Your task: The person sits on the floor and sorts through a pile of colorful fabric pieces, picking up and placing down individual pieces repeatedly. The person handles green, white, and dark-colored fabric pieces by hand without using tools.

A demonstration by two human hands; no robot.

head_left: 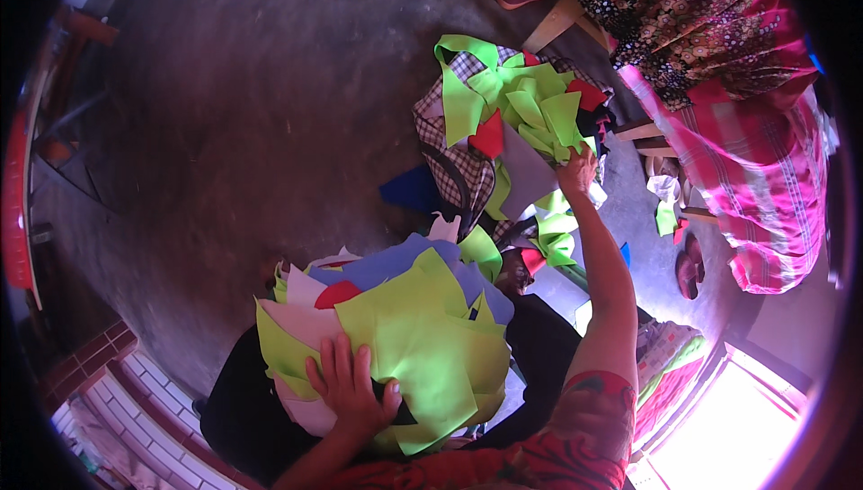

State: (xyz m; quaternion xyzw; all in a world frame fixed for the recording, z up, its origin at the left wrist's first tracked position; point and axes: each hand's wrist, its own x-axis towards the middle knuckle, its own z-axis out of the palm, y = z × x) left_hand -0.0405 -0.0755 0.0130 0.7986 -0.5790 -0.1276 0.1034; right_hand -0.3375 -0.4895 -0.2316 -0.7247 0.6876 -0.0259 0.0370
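My left hand (349, 391) lies flat, fingers spread, on a lap stack of lime-green, pink and lavender fabric cutouts (404, 328), pressing it down. My right hand (576, 169) reaches out, fingers closed on a lime-green fabric piece (564, 123) in the heap of green and red scraps (526, 99) filling a checked cloth bag (454, 162) on the grey concrete floor (252, 103). A person in a pink plaid skirt (746, 175) sits just beyond.

Left hand (349, 391) flat, fingers spread, close to the body; right hand (577, 169) far forward, arm outstretched.
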